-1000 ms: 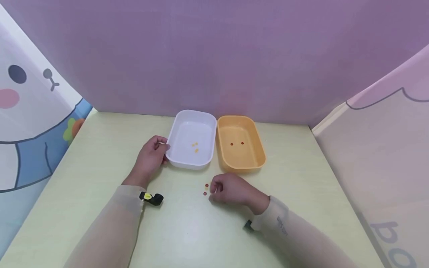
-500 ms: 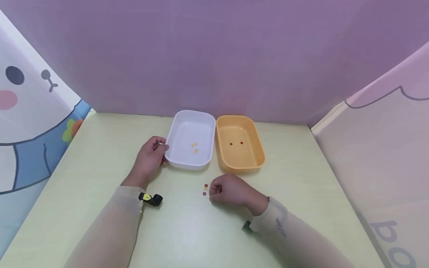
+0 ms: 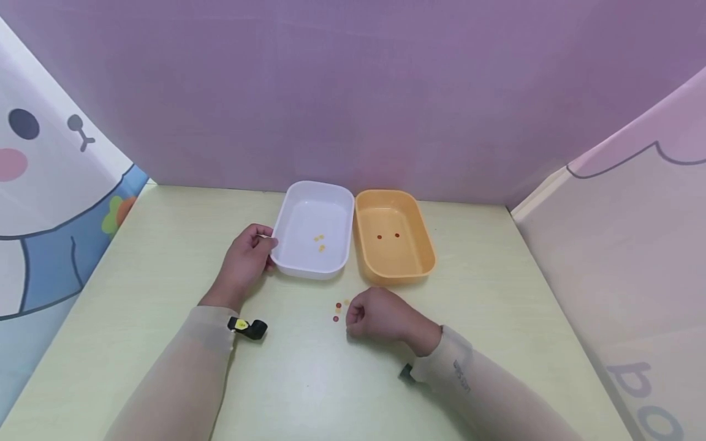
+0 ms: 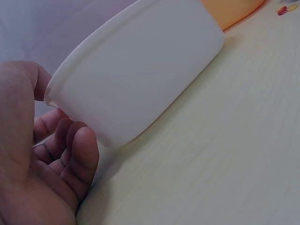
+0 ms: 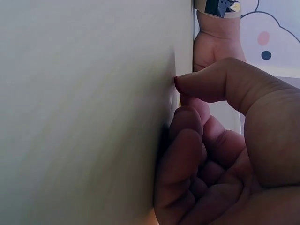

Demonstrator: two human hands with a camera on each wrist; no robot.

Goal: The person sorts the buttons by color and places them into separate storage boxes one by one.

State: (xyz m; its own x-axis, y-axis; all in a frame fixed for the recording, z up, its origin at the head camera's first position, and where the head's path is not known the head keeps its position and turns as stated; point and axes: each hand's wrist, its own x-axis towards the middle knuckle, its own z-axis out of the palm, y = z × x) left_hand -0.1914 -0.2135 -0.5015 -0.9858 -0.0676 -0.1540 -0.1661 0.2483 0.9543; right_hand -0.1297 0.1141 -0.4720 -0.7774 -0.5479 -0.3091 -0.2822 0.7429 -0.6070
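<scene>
My left hand [image 3: 246, 260] holds the near left side of the white plastic tray [image 3: 313, 274], thumb at its rim; in the left wrist view curled fingers lie beneath that rim. Several small yellow pieces [image 3: 322, 247] lie inside the tray. My right hand [image 3: 380, 313] rests low on the table, fingers curled, thumb and index tips close together. Just left of its fingertips lie two small round red pieces [image 3: 336, 318] with small yellow pieces [image 3: 347, 302] among them. In the right wrist view, a speck of red shows at the thumb tip; whether the fingers pinch a piece is hidden.
An orange tray [image 3: 397, 278] stands against the white tray's right side, with two red pieces [image 3: 397, 235] in it. Both trays sit near the purple back wall [image 3: 353, 92]. Printed panels flank the pale table [image 3: 298, 380] on both sides.
My right thumb and index finger have drawn together, and the hand has shifted very slightly. A yellow piece beside it shows more clearly now. The left hand and both trays stay put.
</scene>
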